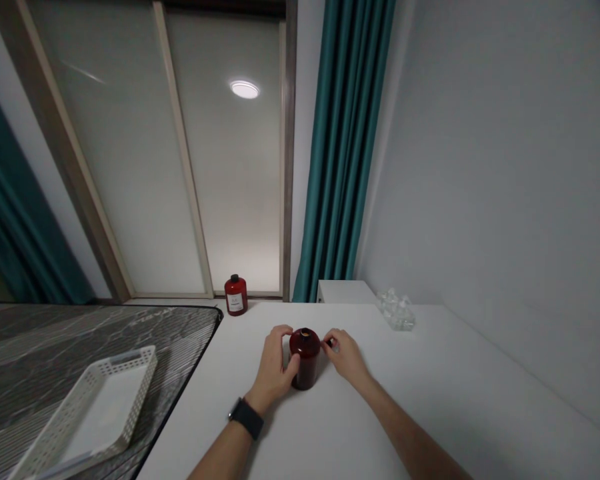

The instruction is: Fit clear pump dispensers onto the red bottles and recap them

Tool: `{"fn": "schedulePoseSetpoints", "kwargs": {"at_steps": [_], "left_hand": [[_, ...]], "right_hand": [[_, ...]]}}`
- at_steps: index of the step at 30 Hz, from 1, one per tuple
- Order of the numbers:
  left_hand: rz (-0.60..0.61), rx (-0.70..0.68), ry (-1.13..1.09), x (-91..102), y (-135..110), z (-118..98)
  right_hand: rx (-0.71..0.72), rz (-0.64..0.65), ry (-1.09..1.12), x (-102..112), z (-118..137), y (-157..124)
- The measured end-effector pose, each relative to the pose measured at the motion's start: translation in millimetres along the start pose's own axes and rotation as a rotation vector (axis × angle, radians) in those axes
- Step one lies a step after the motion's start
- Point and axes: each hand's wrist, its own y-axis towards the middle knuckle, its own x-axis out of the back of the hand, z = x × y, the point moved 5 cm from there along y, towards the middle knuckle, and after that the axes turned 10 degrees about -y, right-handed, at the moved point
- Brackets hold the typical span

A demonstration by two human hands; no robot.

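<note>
A dark red bottle (306,368) stands upright on the white table, its neck uncovered. My left hand (276,363) curves around its left side, with the thumb on the front and the fingers behind. Just right of the bottle's shoulder, my right hand (344,353) pinches a small black cap (329,343), mostly covered by the fingers. A second red bottle (236,297), with a white label and a black cap on, stands farther back at the left.
Crumpled clear plastic (397,311) lies at the table's back right, near the wall. At left, a white perforated basket (143,383) rests on a dark grey striped surface (180,333). The white table (325,440) meets that surface along a black edge. A teal curtain (347,147) hangs behind.
</note>
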Motion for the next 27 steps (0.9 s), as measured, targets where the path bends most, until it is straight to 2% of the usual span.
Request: {"fn": "schedulePoseSetpoints", "kwargs": {"at_steps": [4, 11, 19, 27], "left_hand": [[0.013, 0.003, 0.0, -5.2, -2.3, -3.2], [0.123, 0.005, -0.012, -11.4, -1.7, -10.7], [0.049, -0.015, 0.038, -11.1, -0.4, -11.6], [-0.146, 0.061, 0.104, -3.5, 0.5, -6.1]], "right_hand": [[-0.026, 0.008, -0.085, -9.4, -16.5, 18.8], [-0.011, 0.052, -0.18, -30.7, -32.6, 41.0], [-0.045, 0.073, -0.239, -40.3, -46.8, 42.7], [-0.063, -0.009, -0.143, -27.6, -45.6, 42.8]]}}
